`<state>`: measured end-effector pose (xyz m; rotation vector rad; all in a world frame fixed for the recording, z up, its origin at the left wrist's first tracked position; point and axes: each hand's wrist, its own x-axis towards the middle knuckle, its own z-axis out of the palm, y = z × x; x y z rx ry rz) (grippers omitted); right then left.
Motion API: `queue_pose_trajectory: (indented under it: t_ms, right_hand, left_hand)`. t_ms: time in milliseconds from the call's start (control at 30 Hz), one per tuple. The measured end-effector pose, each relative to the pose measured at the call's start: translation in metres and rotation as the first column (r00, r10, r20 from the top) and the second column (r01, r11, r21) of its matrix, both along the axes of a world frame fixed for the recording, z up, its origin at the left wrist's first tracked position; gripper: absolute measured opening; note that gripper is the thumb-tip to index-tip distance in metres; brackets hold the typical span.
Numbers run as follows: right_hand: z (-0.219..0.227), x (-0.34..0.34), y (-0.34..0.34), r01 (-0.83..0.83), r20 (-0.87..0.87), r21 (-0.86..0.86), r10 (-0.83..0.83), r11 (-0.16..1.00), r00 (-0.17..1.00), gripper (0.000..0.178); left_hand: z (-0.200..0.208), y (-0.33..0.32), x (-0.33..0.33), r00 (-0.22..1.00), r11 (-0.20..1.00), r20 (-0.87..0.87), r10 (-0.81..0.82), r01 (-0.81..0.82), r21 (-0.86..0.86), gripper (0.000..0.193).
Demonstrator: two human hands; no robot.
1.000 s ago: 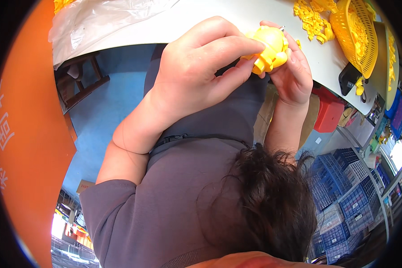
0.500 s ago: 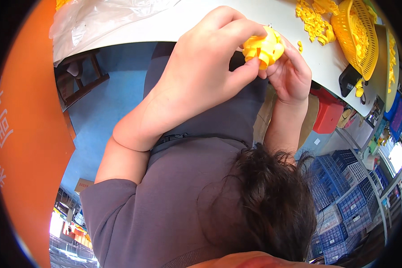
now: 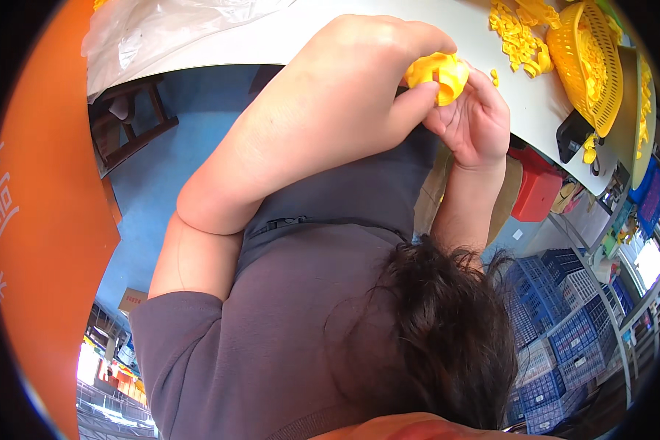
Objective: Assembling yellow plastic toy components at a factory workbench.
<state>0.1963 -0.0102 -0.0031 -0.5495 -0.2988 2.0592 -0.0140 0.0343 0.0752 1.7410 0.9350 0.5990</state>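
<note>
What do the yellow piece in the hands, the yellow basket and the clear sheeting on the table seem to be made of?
Yellow piece: probably moulded plastic, smooth and slightly glossy, going by its rounded forms and highlights; possibly rubbery.
Yellow basket: likely stiff plastic, smooth, judging by its even colour and regular perforations.
Clear sheeting: apparently thin plastic film, shiny, since it's see-through and wrinkled.

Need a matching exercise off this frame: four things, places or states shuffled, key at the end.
Things
1. Yellow rounded plastic piece
2. Yellow slotted plastic basket
3. Crumpled clear plastic sheet
4. Blue plastic lattice crates

Places or states
A. Stacked at the picture's lower right
B. On the white tabletop, at the upper left
C. Between the left hand's thumb and fingers
D. Upper right, holding small yellow parts

Pairs: 1-C, 2-D, 3-B, 4-A
</note>
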Motion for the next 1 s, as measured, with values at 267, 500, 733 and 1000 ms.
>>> queue_pose_trajectory:
  t_ms: [267, 500, 733, 1000]
  right_hand:
    - [-0.01, 0.003, 0.003, -0.03, -0.191, 0.046, 0.038, 0.998, 0.981, 0.051]
    - [-0.013, 0.001, 0.003, -0.009, -0.262, 0.043, 0.02, 0.999, 0.965, 0.051]
    - [0.013, -0.016, -0.002, 0.189, 0.293, 0.129, -0.22, 0.973, 0.93, 0.049]
    - [0.02, -0.007, -0.008, 0.105, 0.274, 0.285, -0.186, 0.953, 0.944, 0.055]
  left_hand:
    - [-0.009, 0.011, -0.005, 0.979, 0.68, 0.199, -0.034, -0.123, 0.722, 0.031]
    - [0.017, 0.008, -0.002, 0.996, 0.996, 0.084, 0.033, -0.04, 0.082, 0.035]
    - [-0.025, -0.004, 0.013, 0.975, 0.939, 0.198, 0.096, -0.155, 0.306, 0.025]
    - [-0.026, -0.008, 0.014, 0.94, 0.923, 0.328, 0.097, -0.208, 0.324, 0.027]
